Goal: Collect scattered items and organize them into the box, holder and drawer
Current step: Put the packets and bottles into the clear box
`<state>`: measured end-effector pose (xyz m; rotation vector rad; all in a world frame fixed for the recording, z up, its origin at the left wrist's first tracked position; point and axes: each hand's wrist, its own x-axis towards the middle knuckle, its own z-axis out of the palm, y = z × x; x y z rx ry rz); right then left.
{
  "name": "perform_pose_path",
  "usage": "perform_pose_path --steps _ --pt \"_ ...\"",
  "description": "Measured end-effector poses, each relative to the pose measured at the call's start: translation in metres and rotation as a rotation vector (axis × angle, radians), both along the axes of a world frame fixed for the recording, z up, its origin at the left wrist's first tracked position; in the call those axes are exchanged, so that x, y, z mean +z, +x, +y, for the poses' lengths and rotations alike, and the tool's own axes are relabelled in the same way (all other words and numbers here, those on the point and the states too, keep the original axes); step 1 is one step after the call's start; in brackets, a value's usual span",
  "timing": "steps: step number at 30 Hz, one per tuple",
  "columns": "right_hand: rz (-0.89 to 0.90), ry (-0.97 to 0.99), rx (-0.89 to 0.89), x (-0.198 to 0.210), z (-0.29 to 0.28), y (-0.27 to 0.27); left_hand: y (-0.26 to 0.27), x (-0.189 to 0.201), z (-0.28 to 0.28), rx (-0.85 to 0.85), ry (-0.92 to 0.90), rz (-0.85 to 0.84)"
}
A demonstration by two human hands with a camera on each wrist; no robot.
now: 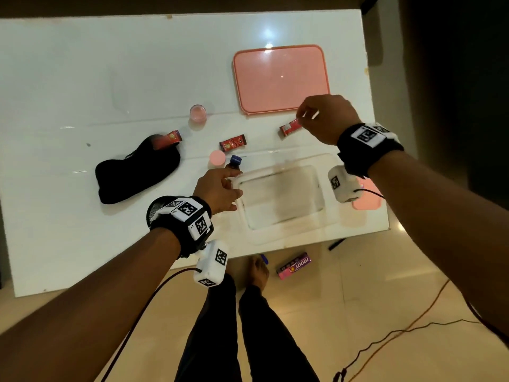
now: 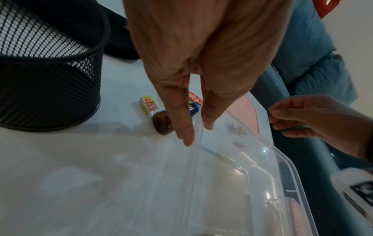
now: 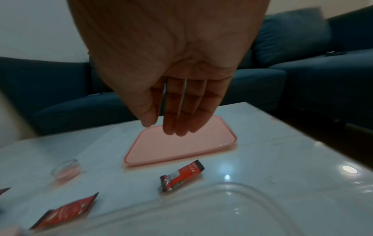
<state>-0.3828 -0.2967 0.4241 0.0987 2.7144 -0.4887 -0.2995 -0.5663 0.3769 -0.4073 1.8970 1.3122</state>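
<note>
A clear plastic box [image 1: 281, 199] stands open near the table's front edge. My left hand [image 1: 234, 188] pinches its left rim, finger outside and thumb inside [image 2: 196, 132]. Just beyond that hand lies a brown bottle [image 2: 161, 123] with a blue cap [image 1: 235, 161]. My right hand [image 1: 301, 117] hovers empty over a red sachet [image 1: 289, 127], its fingers [image 3: 177, 121] straight and pointing down. Two more red sachets [image 1: 232, 143] [image 1: 172, 137] lie to the left. The box's pink lid [image 1: 281, 78] lies flat further back. A black mesh holder [image 2: 46, 63] stands by my left wrist.
A black fabric pouch [image 1: 137, 172] lies at the left, with a small clear cup [image 1: 198, 113] and a round pink lid [image 1: 217, 158] nearby. A pink container [image 1: 367, 199] sits right of the box. On the floor lie a pink carton [image 1: 293, 266], pens and cables.
</note>
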Motion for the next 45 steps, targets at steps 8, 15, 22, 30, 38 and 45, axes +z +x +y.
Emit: perform_pose_path --steps 8,15,22,30,38,45 --pt "0.098 0.131 -0.5 -0.002 0.091 0.119 0.001 0.0 0.002 -0.046 -0.027 0.031" --pt "-0.189 0.157 -0.587 -0.039 0.103 0.171 0.0 -0.005 0.001 -0.042 -0.022 0.024" --pt "-0.199 0.106 -0.652 -0.056 0.093 0.163 -0.001 -0.006 0.002 -0.04 -0.035 0.015" --pt "-0.191 0.051 -0.671 -0.052 0.094 0.167 0.003 -0.007 0.005 -0.063 -0.13 0.104" --pt "-0.204 0.083 -0.607 -0.038 0.085 0.16 0.008 -0.007 0.009 -0.069 -0.175 0.169" --pt "-0.188 0.006 -0.584 -0.037 0.081 0.17 0.007 -0.005 0.009 -0.063 -0.177 0.152"
